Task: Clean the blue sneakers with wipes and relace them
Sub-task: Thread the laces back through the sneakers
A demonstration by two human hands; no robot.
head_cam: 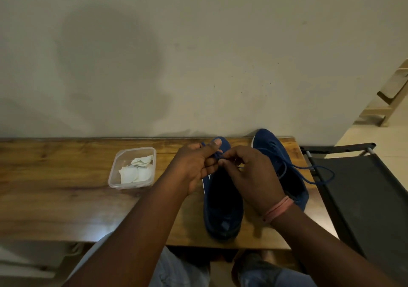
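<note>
Two blue sneakers stand side by side on the wooden table, toes toward the wall. Above the left sneaker (223, 202), over its tongue, my left hand (195, 167) and my right hand (249, 172) meet, and each pinches that shoe's blue lace (217, 154) between thumb and fingers. The right sneaker (268, 145) is partly hidden behind my right wrist. Its own lace (318, 174) trails in loose loops off the table's right edge.
A clear plastic tub (132, 185) holding crumpled white wipes (138, 169) stands left of the shoes. The wooden table (55, 187) abuts a plain wall. A black folding chair (364, 187) sits close at the right. My knees show below the front edge.
</note>
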